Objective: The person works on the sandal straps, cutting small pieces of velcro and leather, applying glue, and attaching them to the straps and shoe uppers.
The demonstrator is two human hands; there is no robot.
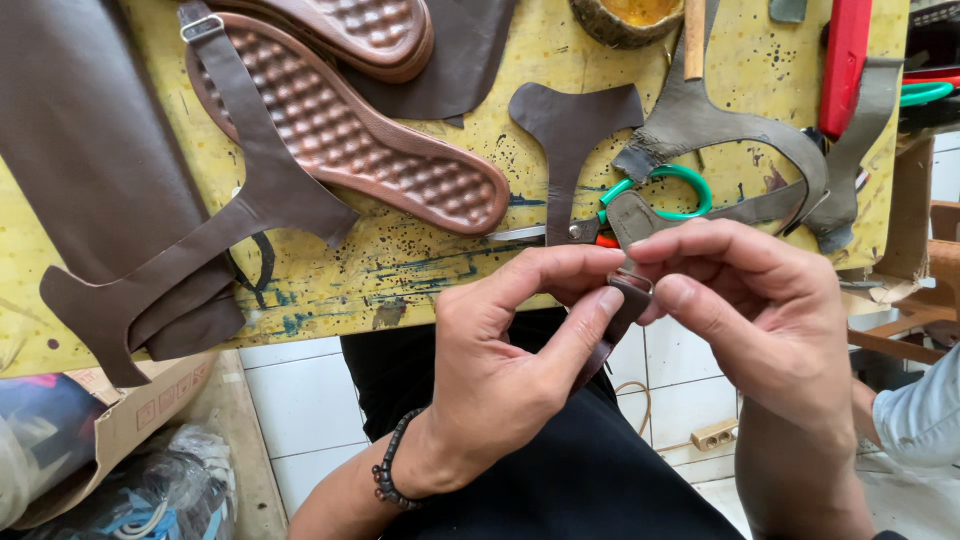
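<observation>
While both hands meet just below the near edge of the yellow worktable (420, 270), they pinch a dark brown leather strap (612, 322) with a small metal buckle (634, 280) at its upper end. The left hand (500, 370) is closed on the strap, its thumb pressed against the strap's side and its forefinger curled over the top; a dark beaded bracelet (392, 472) circles its wrist. The right hand (760, 320) grips the buckle end from the other side, thumb and forefinger nipped together on it. The strap hangs down between the palms, in front of the person's black trousers (570, 470), above the white tiled floor (300, 400).

On the table lie a brown sandal sole (350, 135) with a bumpy footbed, a second sole (370, 30) partly beneath it, and a T-shaped brown leather strap piece (220, 215) with a buckle at its far end, laid across the first sole. Just beyond the fingers sit green-handled scissors (640, 200), touching an olive-grey leather upper piece (720, 135), and a flat brown leather cutout (572, 130). A large brown leather sheet (80, 130) covers the left end of the table. Another person's pale sleeve (925, 410) shows at the right edge
</observation>
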